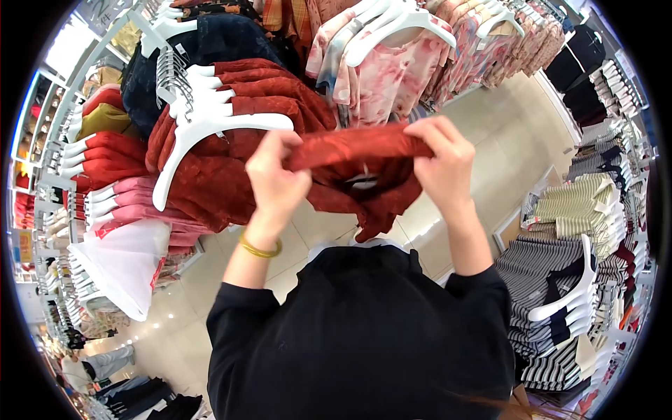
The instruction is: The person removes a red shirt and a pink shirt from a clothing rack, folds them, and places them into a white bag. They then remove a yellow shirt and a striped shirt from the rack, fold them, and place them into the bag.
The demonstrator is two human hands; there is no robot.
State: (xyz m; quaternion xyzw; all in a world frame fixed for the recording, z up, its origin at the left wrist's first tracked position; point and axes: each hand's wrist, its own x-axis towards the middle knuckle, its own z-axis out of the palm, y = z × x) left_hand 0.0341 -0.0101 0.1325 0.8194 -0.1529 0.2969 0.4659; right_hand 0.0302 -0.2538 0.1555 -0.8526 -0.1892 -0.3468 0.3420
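A rust-red top [364, 185] is stretched between my two hands in front of my chest, its opening facing me. A small pale label [362, 180] shows inside it. My left hand [274, 171], with a yellow bangle [259, 246] on the wrist, grips the left end of the edge. My right hand [442, 150] grips the other end, thumb and fingers closed on the cloth. Just left of my left hand, matching red tops [245, 91] hang on a rack, with a white hanger [224, 126] at the front. The lower part of the held top droops toward my body.
Pink floral tops [392, 73] hang behind my hands. A white bag-like cover [122, 262] drapes over clothes on the left rack. Striped tops [532, 280] and a white hanger [570, 290] are at right. Tiled floor [490, 140] runs between the racks.
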